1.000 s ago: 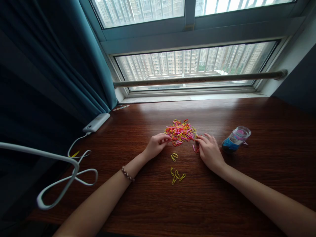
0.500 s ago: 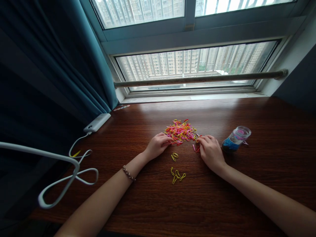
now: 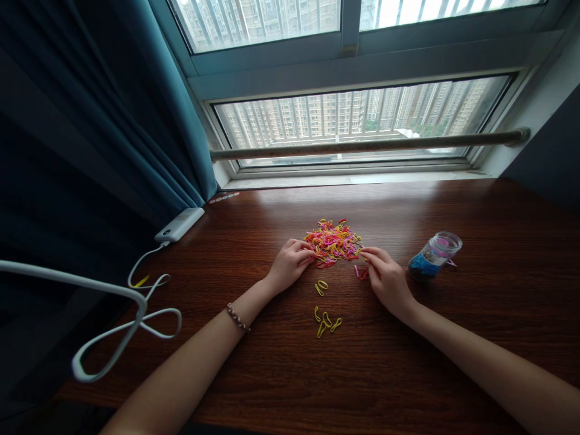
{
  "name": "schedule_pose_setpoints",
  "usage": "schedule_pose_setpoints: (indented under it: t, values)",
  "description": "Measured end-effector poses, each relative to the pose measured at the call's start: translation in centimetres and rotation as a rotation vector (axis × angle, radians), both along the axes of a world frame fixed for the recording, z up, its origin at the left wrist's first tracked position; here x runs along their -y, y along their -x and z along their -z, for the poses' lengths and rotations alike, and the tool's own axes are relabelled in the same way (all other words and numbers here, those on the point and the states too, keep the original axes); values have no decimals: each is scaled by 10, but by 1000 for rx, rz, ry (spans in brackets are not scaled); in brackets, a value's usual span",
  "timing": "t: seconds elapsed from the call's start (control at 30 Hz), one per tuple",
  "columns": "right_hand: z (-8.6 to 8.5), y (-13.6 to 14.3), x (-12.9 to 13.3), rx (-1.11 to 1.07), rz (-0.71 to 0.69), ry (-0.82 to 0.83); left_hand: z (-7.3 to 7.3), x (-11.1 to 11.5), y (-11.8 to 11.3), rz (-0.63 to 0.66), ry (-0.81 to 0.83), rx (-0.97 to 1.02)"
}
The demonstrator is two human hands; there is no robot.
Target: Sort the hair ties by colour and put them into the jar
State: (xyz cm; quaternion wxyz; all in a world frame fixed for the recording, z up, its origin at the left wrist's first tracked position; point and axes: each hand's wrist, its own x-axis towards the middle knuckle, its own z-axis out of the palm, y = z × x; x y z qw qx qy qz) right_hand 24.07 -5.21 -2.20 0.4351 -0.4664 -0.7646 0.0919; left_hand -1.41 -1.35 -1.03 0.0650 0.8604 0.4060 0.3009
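Observation:
A heap of small pink, red and yellow rubber bands (image 3: 333, 241) lies on the brown table. My left hand (image 3: 292, 264) rests at the heap's left edge, fingers bent together; what they hold, if anything, is too small to name. At the right edge, my right hand (image 3: 387, 278) has its thumb and index finger pinched on something tiny. A few red and pink bands (image 3: 362, 273) lie beside its fingertips. Two yellow bands (image 3: 321, 287) sit just below the heap, and several more yellow bands (image 3: 326, 323) are nearer to me.
An open clear jar (image 3: 432, 257) with a blue label stands right of my right hand. On the left are a white power bank (image 3: 180, 225), a looped white cable (image 3: 140, 317) and a blue curtain (image 3: 181, 121). A window lies behind the table (image 3: 272, 374).
The fingers of my right hand have drawn together at the heap's right edge, uncovering more of the red bands. My left hand has shifted very slightly, its fingers still at the heap.

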Motion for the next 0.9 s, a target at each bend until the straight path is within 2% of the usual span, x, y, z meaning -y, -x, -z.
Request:
schedule_pose_setpoints:
  t: [0.07, 0.13, 0.3, 0.4, 0.47, 0.57, 0.67, 0.73, 0.8, 0.9]
  values:
    - [-6, 3, 7, -65, -77, -19, 0, 0, 0, -11, 7, -4]
    - [-11, 7, 16, -60, -212, -39, -1, 0, -1, -21, 15, -1]
    - [-22, 15, 35, 120, -679, -18, -1, 1, -1, -19, 29, 16]
    - [-26, 19, 38, 232, -832, -15, 2, -1, 1, -98, 21, 4]
    - [-26, 19, 37, 247, -795, -28, 3, -2, 2, -181, -3, 4]
    - [-21, 14, 30, 175, -545, -56, 2, -2, 2, -215, -41, 15]
    - [-13, 10, 20, 116, -191, -70, -2, 2, 0, -64, -36, -28]
    - [-7, 8, 14, 134, -13, -47, -5, 5, -2, 56, -23, -81]
    - [-2, 7, 9, 182, 70, -10, -6, 6, -3, 128, -11, -124]
    - [5, 8, 4, 243, 94, 29, -6, 7, -3, 157, 1, -162]
